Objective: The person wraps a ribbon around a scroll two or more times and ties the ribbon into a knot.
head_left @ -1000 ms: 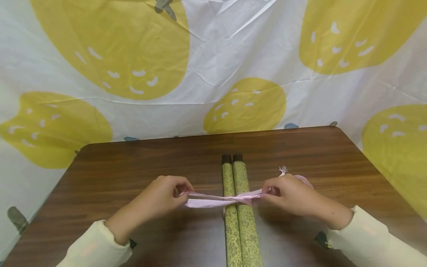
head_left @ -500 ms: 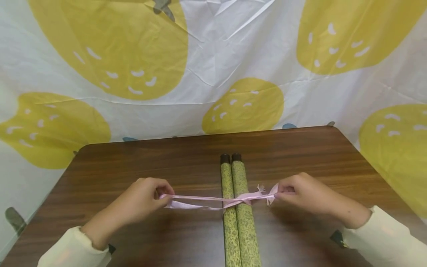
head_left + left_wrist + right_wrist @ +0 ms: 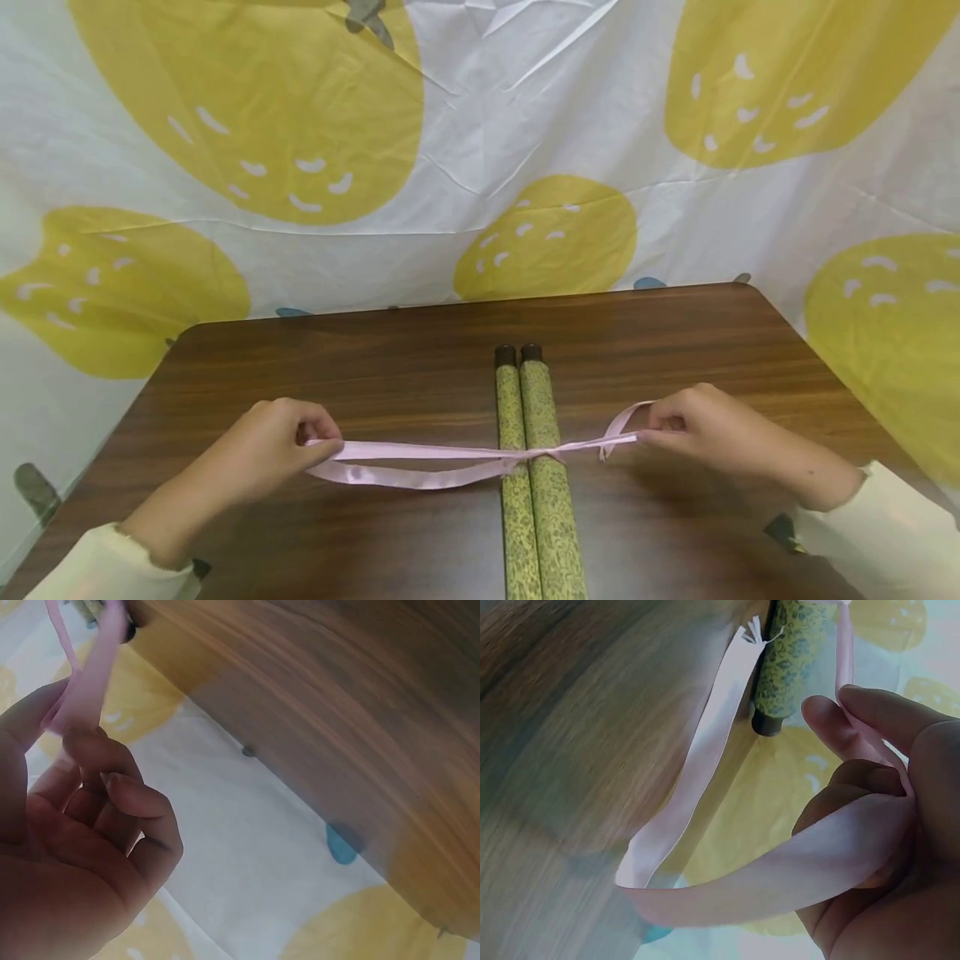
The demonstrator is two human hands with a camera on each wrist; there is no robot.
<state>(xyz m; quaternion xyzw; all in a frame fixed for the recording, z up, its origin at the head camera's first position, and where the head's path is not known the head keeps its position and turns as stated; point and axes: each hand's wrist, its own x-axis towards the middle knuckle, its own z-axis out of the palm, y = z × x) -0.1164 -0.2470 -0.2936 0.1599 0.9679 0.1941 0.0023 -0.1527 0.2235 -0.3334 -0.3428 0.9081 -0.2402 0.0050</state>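
Two scrolls (image 3: 557, 508) in green patterned cloth with dark end knobs lie side by side on the table, pointing away from me. A pink ribbon (image 3: 420, 451) crosses over them at a twisted knot. To the left, my left hand (image 3: 281, 446) pinches a doubled length of the ribbon, one strand taut and the other sagging. On the other side, my right hand (image 3: 697, 429) pinches the ribbon between thumb and finger. In the right wrist view, the ribbon's loose tail (image 3: 705, 742) hangs from that hand in a curve and ends in a frayed edge.
The brown wood-grain table (image 3: 315, 358) runs back to a white curtain (image 3: 480, 150) printed with large yellow fruit. Its far edge and rounded corners show in the head view.
Both hands have moved apart, the left further left and the right further right. The ribbon between them has drawn out longer, and the knot over the scrolls has become narrower.
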